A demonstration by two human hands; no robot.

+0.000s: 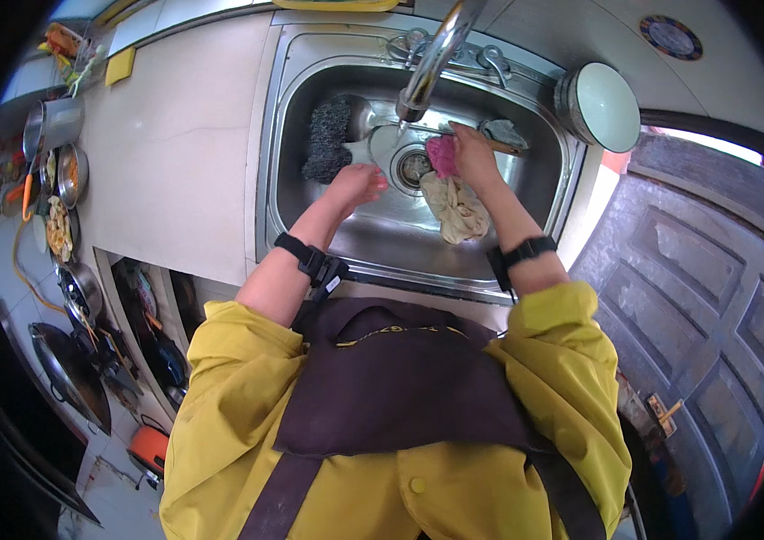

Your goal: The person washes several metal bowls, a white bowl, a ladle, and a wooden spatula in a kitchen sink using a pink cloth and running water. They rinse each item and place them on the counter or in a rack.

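Observation:
My right hand (476,155) is in the stainless steel sink (382,236), right of the drain (414,165), with its fingers closed on a bunched pink cloth (442,155). A brown, wooden-looking handle (505,146) sticks out behind this hand; its other end is hidden. Below lies a crumpled beige cloth (456,206). My left hand (358,185) hovers left of the drain, fingers slightly bent, with nothing visible in it. Near its fingertips is a white object (382,143) under the chrome faucet (415,101), where water trickles. A dark mesh scrubbing cloth (328,138) rests against the left wall.
A grey cloth (505,133) lies at the sink's right back. Stacked bowls (603,106) stand on the right back corner. Faucet handles (492,64) rise along the rear rim. Left is a tiled counter (179,142) with a yellow sponge (120,66); pots (61,125) are beyond it.

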